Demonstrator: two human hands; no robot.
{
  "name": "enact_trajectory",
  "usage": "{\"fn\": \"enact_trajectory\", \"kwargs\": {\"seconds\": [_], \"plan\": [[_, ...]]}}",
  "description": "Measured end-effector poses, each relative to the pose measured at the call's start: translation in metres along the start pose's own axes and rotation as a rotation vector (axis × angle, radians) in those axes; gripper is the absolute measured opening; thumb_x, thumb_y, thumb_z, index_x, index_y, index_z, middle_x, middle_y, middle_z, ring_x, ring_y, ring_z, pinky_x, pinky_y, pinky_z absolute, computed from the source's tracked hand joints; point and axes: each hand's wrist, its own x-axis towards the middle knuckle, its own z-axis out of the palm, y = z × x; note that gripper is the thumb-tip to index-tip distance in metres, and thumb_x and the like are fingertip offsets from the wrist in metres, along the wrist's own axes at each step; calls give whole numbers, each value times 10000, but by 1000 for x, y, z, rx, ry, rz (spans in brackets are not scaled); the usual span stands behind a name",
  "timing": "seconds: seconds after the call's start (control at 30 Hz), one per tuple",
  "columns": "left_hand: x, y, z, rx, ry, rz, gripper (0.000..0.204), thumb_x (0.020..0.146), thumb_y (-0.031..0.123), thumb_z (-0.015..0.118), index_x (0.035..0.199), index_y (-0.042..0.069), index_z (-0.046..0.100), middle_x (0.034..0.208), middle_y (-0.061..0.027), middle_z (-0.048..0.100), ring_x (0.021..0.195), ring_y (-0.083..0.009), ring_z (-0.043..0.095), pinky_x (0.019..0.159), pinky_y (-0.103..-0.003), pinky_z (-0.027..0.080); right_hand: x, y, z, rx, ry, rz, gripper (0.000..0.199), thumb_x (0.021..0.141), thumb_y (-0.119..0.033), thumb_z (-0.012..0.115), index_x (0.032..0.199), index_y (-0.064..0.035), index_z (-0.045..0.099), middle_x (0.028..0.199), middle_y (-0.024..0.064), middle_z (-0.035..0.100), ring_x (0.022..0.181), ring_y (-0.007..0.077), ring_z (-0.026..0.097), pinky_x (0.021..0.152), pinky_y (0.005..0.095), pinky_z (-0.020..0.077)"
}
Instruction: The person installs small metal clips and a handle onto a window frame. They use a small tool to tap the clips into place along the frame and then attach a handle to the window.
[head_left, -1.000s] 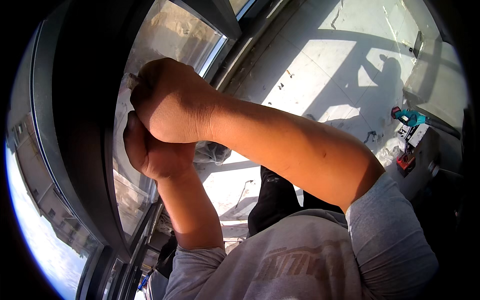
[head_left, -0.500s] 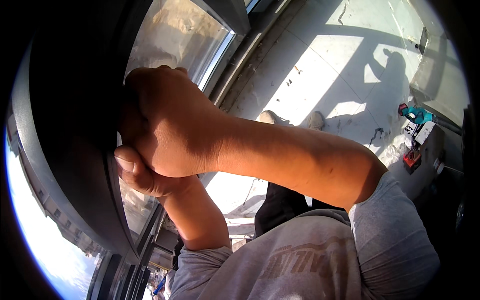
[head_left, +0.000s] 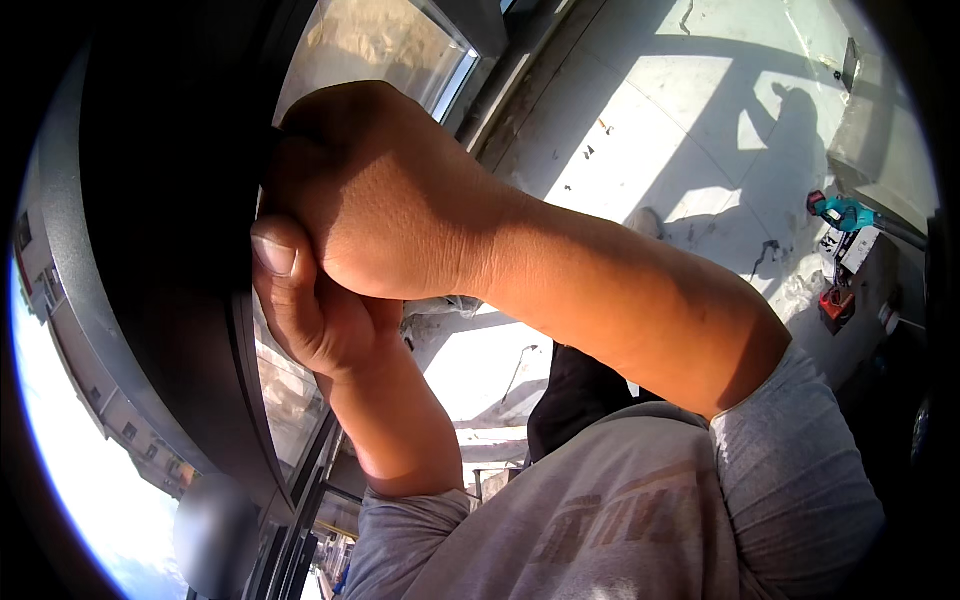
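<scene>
Both my hands are up against a dark window frame (head_left: 165, 230) at the left. My right hand (head_left: 390, 200) is curled into a fist above the left one, its fingertips lost in the black shadow of the frame. Just below it, my left hand (head_left: 325, 315) has its thumb raised along the frame's inner edge. The other left fingers are covered by the right hand and the frame. Whatever either hand grips is hidden. Behind the right hand shows a dusty glass pane (head_left: 375, 50).
At the right, a teal cordless blower (head_left: 848, 213) with a dark nozzle lies by a white box (head_left: 848, 247). A red-and-black item (head_left: 835, 305) sits below it. Small scraps (head_left: 590, 152) dot the pale tiled floor (head_left: 690, 80), which a sill (head_left: 515, 75) borders.
Both hands have moved up and slightly right in the picture, still together against the frame. The view has shifted a little, and a blurred grey shape now appears at lower left.
</scene>
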Motion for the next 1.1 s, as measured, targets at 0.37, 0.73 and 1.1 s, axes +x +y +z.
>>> {"fn": "enact_trajectory", "kwargs": {"seconds": [0.37,0.73,1.1], "plan": [[-9,-11,-18,144,46,23,582,961,395,623,1411,29,569,1330,-161,656,1218,-304,654,1031,-435,539,2,4,-16,346,-174,217,269,817,-212,660,873,33,756,944,223,690,888,373,711,797,405,588],[-13,-6,-12,304,261,42,783,926,391,573,1533,-57,367,1502,-249,487,1400,-372,490,1194,-490,357,6,9,-10,89,-118,76,195,892,-119,605,885,47,707,893,204,679,833,361,698,780,403,577],[16,-11,55,-562,193,-7,828,918,94,651,1619,4,222,1692,-200,228,1586,-350,155,1303,-548,54,-146,34,-126,483,13,1020,324,1008,-222,566,761,-17,526,632,13,462,617,95,420,561,322,358]]}}
